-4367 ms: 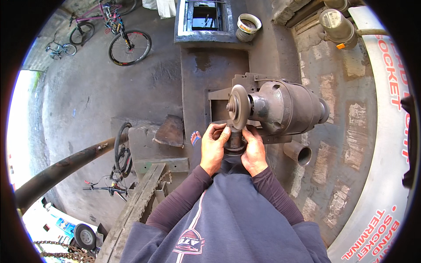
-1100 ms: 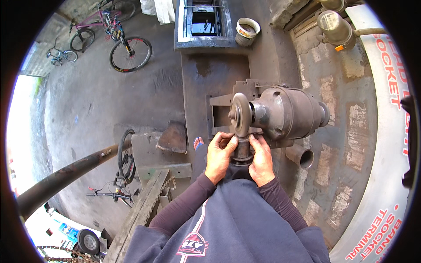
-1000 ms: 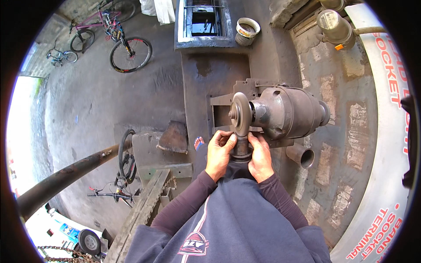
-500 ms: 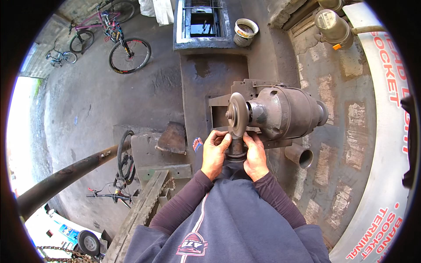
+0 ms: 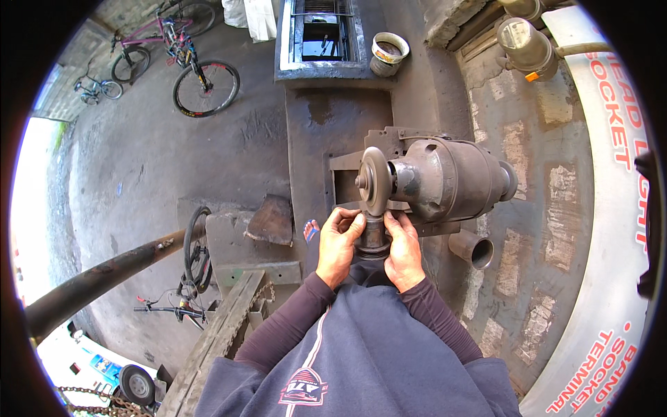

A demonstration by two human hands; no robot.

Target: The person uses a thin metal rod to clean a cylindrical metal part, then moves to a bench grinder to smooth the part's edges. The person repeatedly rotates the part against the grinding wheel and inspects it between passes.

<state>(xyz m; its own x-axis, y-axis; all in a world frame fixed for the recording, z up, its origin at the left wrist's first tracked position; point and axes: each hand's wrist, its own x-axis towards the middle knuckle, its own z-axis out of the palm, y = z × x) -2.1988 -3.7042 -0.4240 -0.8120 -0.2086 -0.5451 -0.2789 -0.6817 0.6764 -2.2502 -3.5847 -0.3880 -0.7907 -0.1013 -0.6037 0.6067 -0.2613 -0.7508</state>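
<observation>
A bench grinder's round wheel (image 5: 376, 181) stands in front of me, its flat side facing left, mounted on a large grey motor (image 5: 451, 177). Just below the wheel, between my hands, is a dark cylindrical metal part (image 5: 374, 235) with rings around its near end. My left hand (image 5: 340, 243) closes on its left side, thumb and fingertips bent near the wheel's lower edge. On the other side my right hand (image 5: 403, 250) grips it likewise, thumb pointing up. The part's far end meets the wheel's lower rim; whether they touch I cannot tell.
A short open pipe (image 5: 472, 249) lies right of my hands. Beyond the grinder are a white bucket (image 5: 389, 52) and a blue-framed box (image 5: 321, 66). Bicycles (image 5: 205, 87) stand far left. A rusty pole (image 5: 114, 274) and a wooden beam (image 5: 215, 340) lie to my left.
Both hands and the metal part stay at the wheel's lower edge. The whole view has shifted very slightly; little else differs.
</observation>
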